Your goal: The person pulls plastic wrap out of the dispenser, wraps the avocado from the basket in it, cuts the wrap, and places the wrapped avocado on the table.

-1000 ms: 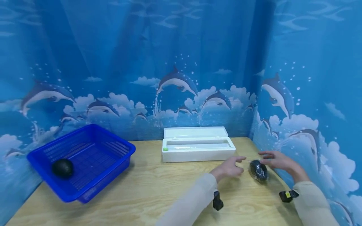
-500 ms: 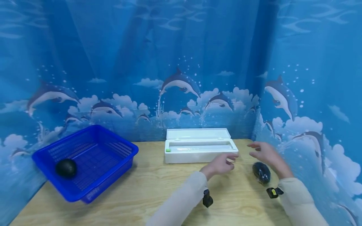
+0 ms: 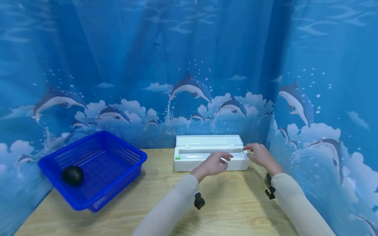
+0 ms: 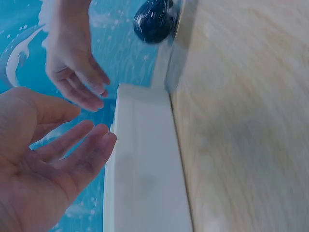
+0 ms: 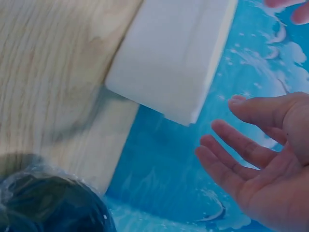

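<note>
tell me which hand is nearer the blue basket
Left. The left hand hovers in front of the white box, on the side toward the blue basket; the right hand is at the box's far right end.

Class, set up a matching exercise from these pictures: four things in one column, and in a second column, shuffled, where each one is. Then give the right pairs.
Things:
1. black ball
2. white box
3. blue basket
4. wrapped dark object

Places:
A. left part of the table
B. middle, at the table's back edge
C. inside the basket
D. on the table near its right edge

Pairs: 1-C, 2-B, 3-A, 4-D
</note>
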A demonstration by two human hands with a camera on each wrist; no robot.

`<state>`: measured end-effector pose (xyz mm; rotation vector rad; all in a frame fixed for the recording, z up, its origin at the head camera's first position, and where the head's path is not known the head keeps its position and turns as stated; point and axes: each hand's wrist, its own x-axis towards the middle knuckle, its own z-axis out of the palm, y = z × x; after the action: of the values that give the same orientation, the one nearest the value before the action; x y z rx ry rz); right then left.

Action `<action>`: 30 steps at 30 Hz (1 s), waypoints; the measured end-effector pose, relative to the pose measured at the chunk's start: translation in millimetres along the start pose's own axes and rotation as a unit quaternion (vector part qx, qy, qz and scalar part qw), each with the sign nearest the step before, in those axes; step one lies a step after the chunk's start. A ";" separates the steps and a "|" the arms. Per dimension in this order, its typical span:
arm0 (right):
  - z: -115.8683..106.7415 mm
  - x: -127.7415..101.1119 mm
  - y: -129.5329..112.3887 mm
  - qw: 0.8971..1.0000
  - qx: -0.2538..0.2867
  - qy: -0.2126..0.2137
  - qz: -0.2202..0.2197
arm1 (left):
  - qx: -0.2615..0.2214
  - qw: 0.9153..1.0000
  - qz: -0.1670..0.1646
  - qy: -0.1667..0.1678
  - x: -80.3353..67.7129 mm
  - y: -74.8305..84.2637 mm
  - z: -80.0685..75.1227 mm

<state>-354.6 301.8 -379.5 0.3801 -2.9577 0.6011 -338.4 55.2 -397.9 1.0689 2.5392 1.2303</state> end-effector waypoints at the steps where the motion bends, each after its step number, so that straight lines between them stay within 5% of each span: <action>1: 1.8 3.0 0.6 1.000 -0.008 -0.005 0.005 | 0.003 1.000 -0.004 0.000 -1.5 -1.2 -3.6; 7: 8.3 15.6 -0.5 0.998 -0.048 -0.027 0.017 | 0.026 0.999 -0.023 0.000 -10.9 -7.5 -26.4; 16: 20.2 25.0 0.9 0.997 -0.039 0.024 -0.061 | 0.036 0.999 -0.036 0.019 -24.8 -20.2 -57.6; 30: 24.9 33.8 7.8 0.998 0.015 0.057 0.033 | 0.081 0.990 -0.101 0.056 -33.9 -48.2 -79.8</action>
<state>-390.3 291.3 -400.3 0.2431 -2.8642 0.6522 -370.7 -37.9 -386.5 0.7643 2.7918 1.0751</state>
